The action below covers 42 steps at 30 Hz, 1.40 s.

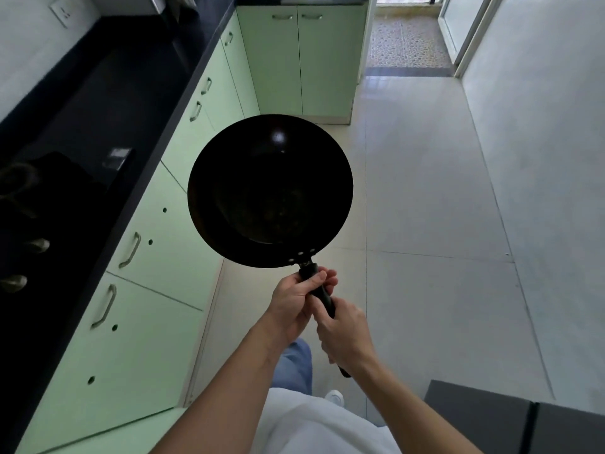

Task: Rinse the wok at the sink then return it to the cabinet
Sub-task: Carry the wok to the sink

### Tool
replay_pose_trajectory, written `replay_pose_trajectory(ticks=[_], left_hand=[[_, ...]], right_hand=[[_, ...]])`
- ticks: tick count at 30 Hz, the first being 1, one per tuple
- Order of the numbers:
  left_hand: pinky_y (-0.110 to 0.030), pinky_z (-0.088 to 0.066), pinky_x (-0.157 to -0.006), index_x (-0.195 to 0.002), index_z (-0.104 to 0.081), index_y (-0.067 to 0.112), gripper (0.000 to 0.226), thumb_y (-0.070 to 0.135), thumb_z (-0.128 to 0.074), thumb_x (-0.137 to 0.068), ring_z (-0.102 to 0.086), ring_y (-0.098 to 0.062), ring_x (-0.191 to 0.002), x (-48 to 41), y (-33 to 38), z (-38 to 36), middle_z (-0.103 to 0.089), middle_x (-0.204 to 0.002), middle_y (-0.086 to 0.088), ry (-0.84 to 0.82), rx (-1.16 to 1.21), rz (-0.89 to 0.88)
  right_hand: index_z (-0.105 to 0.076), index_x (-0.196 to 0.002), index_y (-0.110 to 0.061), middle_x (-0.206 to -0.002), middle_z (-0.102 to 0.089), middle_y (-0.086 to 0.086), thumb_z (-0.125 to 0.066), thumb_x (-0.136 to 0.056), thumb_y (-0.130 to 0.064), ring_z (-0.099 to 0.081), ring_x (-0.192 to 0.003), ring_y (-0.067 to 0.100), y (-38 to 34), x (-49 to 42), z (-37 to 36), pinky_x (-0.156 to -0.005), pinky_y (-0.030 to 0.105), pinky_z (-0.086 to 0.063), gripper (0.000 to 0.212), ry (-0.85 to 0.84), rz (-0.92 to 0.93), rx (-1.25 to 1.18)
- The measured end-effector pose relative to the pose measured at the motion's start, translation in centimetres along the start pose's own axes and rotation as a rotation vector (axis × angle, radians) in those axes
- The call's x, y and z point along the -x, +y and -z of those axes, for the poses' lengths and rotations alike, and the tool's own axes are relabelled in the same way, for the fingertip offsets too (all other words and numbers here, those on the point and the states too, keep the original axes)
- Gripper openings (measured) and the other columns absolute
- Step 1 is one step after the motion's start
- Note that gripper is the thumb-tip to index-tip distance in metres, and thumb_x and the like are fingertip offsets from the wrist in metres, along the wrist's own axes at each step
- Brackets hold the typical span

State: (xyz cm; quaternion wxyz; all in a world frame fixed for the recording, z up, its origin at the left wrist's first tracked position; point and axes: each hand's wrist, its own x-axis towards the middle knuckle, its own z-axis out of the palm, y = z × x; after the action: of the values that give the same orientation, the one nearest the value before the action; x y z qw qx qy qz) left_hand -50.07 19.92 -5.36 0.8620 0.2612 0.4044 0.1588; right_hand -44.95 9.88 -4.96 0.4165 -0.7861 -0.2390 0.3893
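- The wok [270,191] lay straight ahead of both hands, its handle [322,294] running back.
- The left hand [294,303] gripped the handle's front, the right hand [343,335] its rear.

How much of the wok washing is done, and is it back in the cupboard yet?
Done: the wok is out, but I cannot tell whether it was rinsed. In hand: the left hand and right hand both grip its handle, holding it over the floor beside the green cabinets. Left: the cabinet doors in view are closed, so putting it away remains.
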Motion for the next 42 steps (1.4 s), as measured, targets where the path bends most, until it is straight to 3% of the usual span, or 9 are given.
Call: replay_pose_trajectory(ticks=[4,9,14,19,22,27,36,42], left_hand=[[-0.023,-0.058,-0.073,-0.122,-0.053,-0.014,0.029,-0.002,-0.053,-0.096,-0.072,-0.017,-0.082,-4.6,3.0,-1.3,-0.070,-0.099,-0.016,-0.010,-0.023,0.013],[-0.023,-0.058,-0.073,-0.117,-0.056,-0.011,0.023,-0.002,-0.053,-0.096,-0.072,-0.017,-0.081,-11.6,9.3,-2.5,-0.071,-0.097,-0.015,-0.028,-0.043,0.015],[-0.023,-0.058,-0.075,-0.113,-0.057,-0.008,0.018,-0.001,-0.054,-0.096,-0.071,-0.017,-0.083,-18.9,17.4,-3.4,-0.070,-0.097,-0.015,-0.052,-0.089,0.027],[-0.023,-0.058,-0.075,-0.116,-0.056,-0.011,0.024,0.000,-0.056,-0.095,-0.071,-0.017,-0.083,-25.0,23.6,-3.9,-0.071,-0.097,-0.014,-0.050,-0.125,0.040],[-0.023,-0.057,-0.076,-0.118,-0.056,-0.014,0.028,0.002,-0.057,-0.095,-0.071,-0.017,-0.084,-28.0,26.1,-4.2,-0.071,-0.097,-0.013,-0.047,-0.128,0.057],[-0.023,-0.058,-0.075,-0.121,-0.053,-0.017,0.031,0.000,-0.056,-0.095,-0.070,-0.017,-0.082,-33.4,28.9,-5.5,-0.071,-0.095,-0.013,-0.030,-0.108,0.067],[-0.022,-0.059,-0.076,-0.111,-0.057,-0.008,0.017,-0.002,-0.056,-0.095,-0.070,-0.017,-0.081,-45.9,34.9,-12.1,-0.069,-0.097,-0.015,0.021,-0.090,0.028],[-0.023,-0.058,-0.076,-0.110,-0.059,-0.006,0.016,0.000,-0.057,-0.095,-0.070,-0.016,-0.083,-54.2,39.5,-18.9,-0.071,-0.096,-0.012,0.053,-0.041,0.027]], right_hand=[[-0.055,-0.064,-0.015,-0.055,-0.056,0.007,-0.054,-0.099,-0.037,-0.050,-0.047,0.026,-1.9,-5.1,0.8,-0.049,0.053,-0.052,0.042,0.025,0.001,0.007],[-0.058,-0.070,-0.003,-0.064,-0.065,0.024,-0.054,-0.097,-0.040,-0.061,-0.057,0.045,-5.8,-13.6,0.6,-0.052,0.057,-0.052,0.047,0.085,-0.013,0.018],[-0.059,-0.069,-0.002,-0.060,-0.064,0.022,-0.054,-0.098,-0.038,-0.059,-0.048,0.034,-11.3,-22.7,-0.4,-0.049,0.054,-0.053,0.046,0.116,-0.032,0.017],[-0.060,-0.072,-0.003,-0.055,-0.060,0.010,-0.053,-0.099,-0.035,-0.055,-0.040,0.021,-15.5,-30.3,-1.0,-0.044,0.049,-0.054,0.042,0.104,-0.065,-0.030],[-0.062,-0.076,-0.002,-0.055,-0.059,0.010,-0.054,-0.100,-0.033,-0.054,-0.038,0.018,-16.8,-33.7,-0.8,-0.039,0.039,-0.054,0.040,0.084,-0.080,-0.086],[-0.062,-0.075,-0.005,-0.055,-0.057,0.007,-0.054,-0.099,-0.034,-0.051,-0.039,0.017,-18.0,-39.8,0.0,-0.039,0.032,-0.050,0.039,0.080,-0.101,-0.103],[-0.059,-0.070,-0.003,-0.053,-0.057,0.006,-0.056,-0.096,-0.037,-0.051,-0.042,0.021,-21.0,-54.5,5.6,-0.042,0.044,-0.051,0.043,0.038,-0.094,-0.080],[-0.056,-0.066,-0.008,-0.049,-0.055,0.004,-0.055,-0.099,-0.033,-0.049,-0.036,0.018,-24.8,-64.5,12.4,-0.036,0.032,-0.046,0.041,-0.023,-0.061,-0.034]])
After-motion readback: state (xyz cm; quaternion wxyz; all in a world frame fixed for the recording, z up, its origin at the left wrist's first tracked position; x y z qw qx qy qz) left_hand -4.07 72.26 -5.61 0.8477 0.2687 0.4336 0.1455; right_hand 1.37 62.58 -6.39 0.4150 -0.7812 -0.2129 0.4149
